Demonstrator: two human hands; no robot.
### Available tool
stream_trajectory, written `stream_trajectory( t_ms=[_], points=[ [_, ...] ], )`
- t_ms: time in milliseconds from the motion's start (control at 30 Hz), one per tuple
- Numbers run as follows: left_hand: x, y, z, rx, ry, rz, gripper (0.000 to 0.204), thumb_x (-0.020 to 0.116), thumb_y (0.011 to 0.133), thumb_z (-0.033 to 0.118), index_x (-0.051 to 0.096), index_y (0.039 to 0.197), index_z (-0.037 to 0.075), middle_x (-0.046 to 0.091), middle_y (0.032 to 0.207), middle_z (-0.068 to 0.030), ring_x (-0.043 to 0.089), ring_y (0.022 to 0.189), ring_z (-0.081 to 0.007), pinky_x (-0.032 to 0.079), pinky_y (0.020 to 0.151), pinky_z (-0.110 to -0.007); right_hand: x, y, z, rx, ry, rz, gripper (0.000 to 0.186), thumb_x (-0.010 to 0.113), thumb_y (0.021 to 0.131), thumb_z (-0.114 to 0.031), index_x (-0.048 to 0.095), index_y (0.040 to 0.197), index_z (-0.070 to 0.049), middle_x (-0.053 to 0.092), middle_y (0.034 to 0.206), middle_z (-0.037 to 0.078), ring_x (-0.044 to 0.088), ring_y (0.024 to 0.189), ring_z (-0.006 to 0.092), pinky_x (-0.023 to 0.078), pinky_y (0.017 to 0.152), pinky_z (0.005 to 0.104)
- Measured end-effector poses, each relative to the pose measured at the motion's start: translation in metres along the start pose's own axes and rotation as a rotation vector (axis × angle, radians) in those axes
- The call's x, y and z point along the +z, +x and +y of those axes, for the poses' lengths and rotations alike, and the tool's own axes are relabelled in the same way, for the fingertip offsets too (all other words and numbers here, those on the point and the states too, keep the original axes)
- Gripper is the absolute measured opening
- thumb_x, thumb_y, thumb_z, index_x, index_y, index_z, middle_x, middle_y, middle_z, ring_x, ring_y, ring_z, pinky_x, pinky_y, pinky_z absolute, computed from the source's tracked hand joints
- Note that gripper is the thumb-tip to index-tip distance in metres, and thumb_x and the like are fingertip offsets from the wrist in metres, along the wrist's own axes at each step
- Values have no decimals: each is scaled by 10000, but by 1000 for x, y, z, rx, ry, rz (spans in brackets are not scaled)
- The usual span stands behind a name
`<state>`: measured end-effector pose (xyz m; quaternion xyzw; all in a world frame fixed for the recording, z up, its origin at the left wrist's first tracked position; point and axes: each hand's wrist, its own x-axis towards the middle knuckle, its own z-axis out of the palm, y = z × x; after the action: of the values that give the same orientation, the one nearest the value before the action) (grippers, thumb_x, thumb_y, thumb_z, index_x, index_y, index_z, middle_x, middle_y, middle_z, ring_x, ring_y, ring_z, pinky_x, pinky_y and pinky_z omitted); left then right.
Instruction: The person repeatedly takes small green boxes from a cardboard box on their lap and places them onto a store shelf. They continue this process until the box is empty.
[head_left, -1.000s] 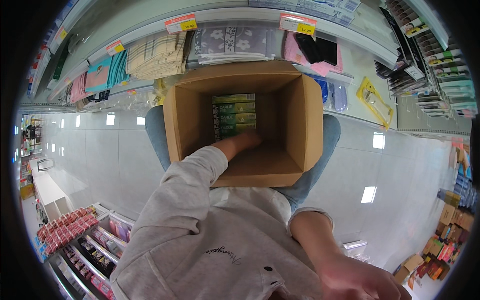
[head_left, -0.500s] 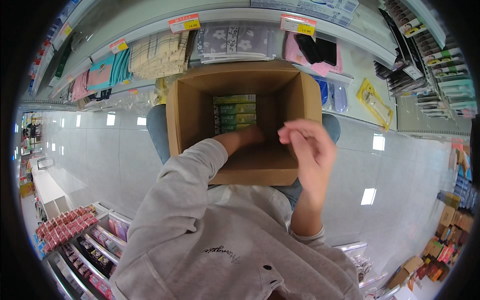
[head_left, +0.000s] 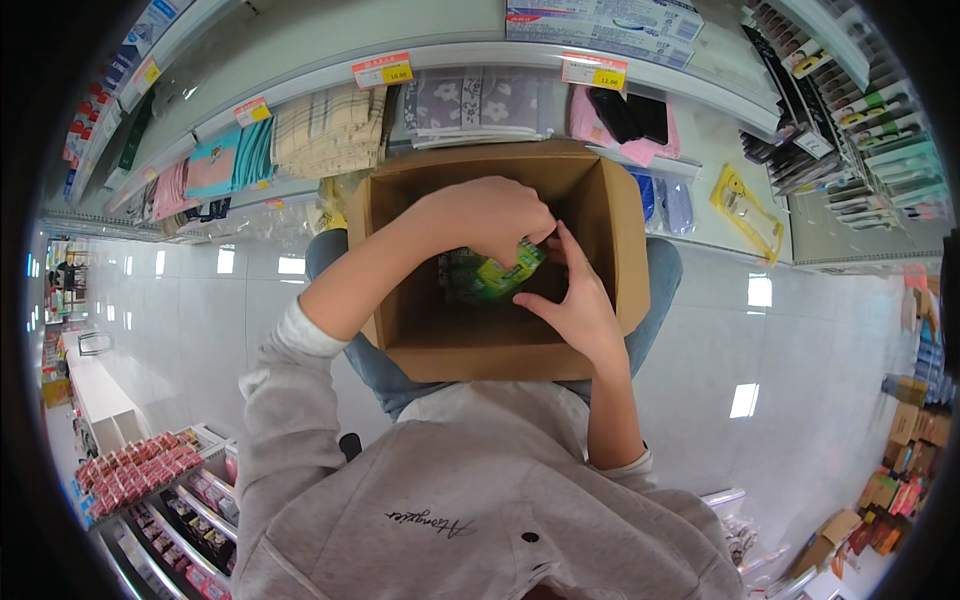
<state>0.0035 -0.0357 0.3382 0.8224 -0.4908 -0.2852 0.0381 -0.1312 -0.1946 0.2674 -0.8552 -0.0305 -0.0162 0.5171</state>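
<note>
A brown cardboard carton (head_left: 632, 270) stands open between my knees. My left hand (head_left: 500, 215) reaches over it from the left, fingers closed round a green and yellow toothpaste box (head_left: 518, 268) that is tilted inside the opening. Below that box, more green toothpaste boxes (head_left: 460, 272) lie in the carton, partly hidden by my hand and in shadow. My right hand (head_left: 580, 310) is at the carton's right side with thumb and fingers spread. Its fingertips come close to the held box and my left hand; whether they touch is hard to tell.
Ahead runs a shelf (head_left: 690, 85) with folded patterned towels (head_left: 480, 105), checked cloths (head_left: 330, 130) and two black phone-like items (head_left: 630, 115) on pink cloth. A yellow package (head_left: 745, 215) sits to the right. Racks of small packets (head_left: 135, 470) stand at lower left, stacked cartons (head_left: 905, 430) at far right.
My left hand has risen from deep in the carton and now grips a toothpaste box, its elbow swung outward. My right hand has come down and left, into the carton's opening.
</note>
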Motion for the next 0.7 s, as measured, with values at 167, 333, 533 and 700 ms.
stream_trajectory(
  t_ms=[167, 333, 533, 700],
  points=[
    [-18, -24, 10, 196, -410, 557, 446, 774, 764, 121, 609, 1173, 53, 648, 1086, -111, 640, 953, -274, 514, 866, -381, -15, 10, -12, 80, 231, 89, 421, 784, 832, -84, 607, 1192, 40, 726, 1049, 168, 725, 951, 255, 559, 807, 380],
    [23, -18, 20, 145, -503, 875, 666, 823, 783, 185, 524, 1363, 52, 606, 1287, -141, 613, 1167, -299, 482, 1001, -392, -37, 14, -9, 193, 786, 402, 306, 685, 949, -61, 582, 1223, 30, 695, 1129, 114, 693, 1003, 195, 595, 842, 333],
    [25, -8, 25, 111, -227, 1030, 660, 835, 720, 217, 580, 1315, 90, 660, 1266, -111, 648, 1103, -340, 525, 952, -434, -55, 19, -29, 5, 471, 782, 567, 693, 908, -29, 447, 1417, 16, 548, 1392, 193, 516, 1316, 267, 428, 1093, 443],
    [-17, -14, 27, 139, -24, 1156, 627, 819, 709, 190, 605, 1289, 86, 678, 1246, -92, 672, 1062, -312, 534, 930, -422, -95, 27, -67, -534, -534, 610, 781, 773, 754, -32, 477, 1473, -96, 442, 1527, 181, 335, 1481, 365, 206, 1186, 588]
  ],
)
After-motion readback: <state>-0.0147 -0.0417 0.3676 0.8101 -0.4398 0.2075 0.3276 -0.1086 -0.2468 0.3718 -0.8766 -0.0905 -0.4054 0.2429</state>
